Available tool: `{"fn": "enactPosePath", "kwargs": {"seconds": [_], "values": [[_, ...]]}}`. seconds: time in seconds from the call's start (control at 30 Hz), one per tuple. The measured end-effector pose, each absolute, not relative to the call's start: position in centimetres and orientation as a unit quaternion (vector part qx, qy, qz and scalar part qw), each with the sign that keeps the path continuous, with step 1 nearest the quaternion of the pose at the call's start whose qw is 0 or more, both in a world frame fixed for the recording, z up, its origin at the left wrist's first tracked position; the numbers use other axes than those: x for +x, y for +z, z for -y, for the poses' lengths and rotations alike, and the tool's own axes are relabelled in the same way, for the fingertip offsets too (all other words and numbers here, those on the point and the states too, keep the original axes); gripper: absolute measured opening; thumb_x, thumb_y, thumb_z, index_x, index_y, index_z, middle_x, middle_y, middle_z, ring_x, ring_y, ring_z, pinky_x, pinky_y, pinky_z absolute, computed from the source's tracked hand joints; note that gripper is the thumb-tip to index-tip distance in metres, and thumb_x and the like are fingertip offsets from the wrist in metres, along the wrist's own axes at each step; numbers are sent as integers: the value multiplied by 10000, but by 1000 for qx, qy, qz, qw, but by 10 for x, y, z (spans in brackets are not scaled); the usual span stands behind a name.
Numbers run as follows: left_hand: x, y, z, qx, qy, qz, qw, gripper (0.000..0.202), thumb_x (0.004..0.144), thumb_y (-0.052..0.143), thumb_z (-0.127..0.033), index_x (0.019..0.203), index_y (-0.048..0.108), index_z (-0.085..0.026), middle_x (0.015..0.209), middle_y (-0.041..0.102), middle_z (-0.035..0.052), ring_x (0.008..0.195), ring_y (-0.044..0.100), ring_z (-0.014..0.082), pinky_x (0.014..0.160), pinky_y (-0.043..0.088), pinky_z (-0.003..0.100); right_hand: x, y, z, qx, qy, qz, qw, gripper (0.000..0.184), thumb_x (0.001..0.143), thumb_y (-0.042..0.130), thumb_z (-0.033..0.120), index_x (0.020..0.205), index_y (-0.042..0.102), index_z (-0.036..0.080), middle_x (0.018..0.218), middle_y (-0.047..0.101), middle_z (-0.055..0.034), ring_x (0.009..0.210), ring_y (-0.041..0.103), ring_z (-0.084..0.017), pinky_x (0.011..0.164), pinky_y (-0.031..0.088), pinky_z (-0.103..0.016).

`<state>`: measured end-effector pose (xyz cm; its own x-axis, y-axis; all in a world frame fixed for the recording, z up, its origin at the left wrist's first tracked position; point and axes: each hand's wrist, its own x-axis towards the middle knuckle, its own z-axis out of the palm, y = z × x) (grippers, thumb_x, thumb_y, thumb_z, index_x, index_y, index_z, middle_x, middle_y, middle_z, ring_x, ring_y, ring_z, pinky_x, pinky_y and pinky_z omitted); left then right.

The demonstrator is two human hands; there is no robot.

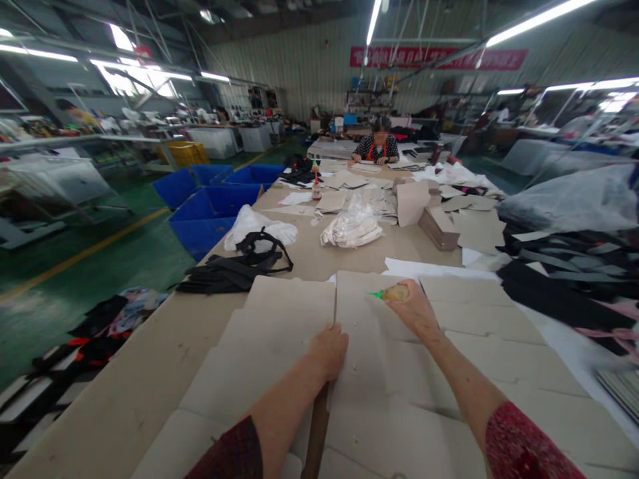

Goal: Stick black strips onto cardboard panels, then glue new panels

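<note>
My right hand point(417, 311) is closed around a small glue bottle point(394, 293) with a green nozzle that points left, its tip just above a grey-brown cardboard sheet point(379, 359). My left hand point(327, 351) rests with fingers curled down on the left edge of that same sheet, by the gap to a neighbouring sheet point(279, 326). Several such sheets lie side by side across the near end of the long table point(150, 372).
Black straps point(234, 269) and a white bag point(254, 226) lie left of centre, a clear plastic bag point(352, 226) and cardboard stacks point(439, 226) farther back. Black fabric pieces point(564, 273) pile at the right. Blue bins point(210, 213) stand left of the table. A person point(379, 148) sits at the far end.
</note>
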<state>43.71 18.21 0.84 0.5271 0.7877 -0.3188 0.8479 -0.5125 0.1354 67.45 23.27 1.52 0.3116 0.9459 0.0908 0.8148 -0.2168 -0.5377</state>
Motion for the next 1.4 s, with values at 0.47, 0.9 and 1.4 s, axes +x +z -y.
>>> {"fn": "enactPosePath", "kwargs": {"seconds": [0.47,0.9,1.4], "values": [[437,7,-182,859,-111,-478,147,208,904,586,-208,1101,611,-148,1278,561,97,1195,525,253,979,474,460,617,22,-250,-756,106,620,181,337,841,571,397,1142,516,256,1145,585,-64,931,634,-236,746,442,-328],[436,6,-182,865,-103,-472,135,218,919,572,-229,1117,612,-145,1292,566,106,1202,529,251,1000,460,469,629,29,-253,-749,181,585,251,354,714,677,330,1036,560,241,1036,596,-70,952,618,-285,827,444,-396],[434,-5,-209,892,-136,-410,132,441,741,553,-117,1176,600,-169,1340,563,118,1268,493,263,1082,340,358,744,73,-99,-650,375,285,596,529,629,752,412,1031,438,274,907,659,57,507,545,-64,380,329,-153]]}}
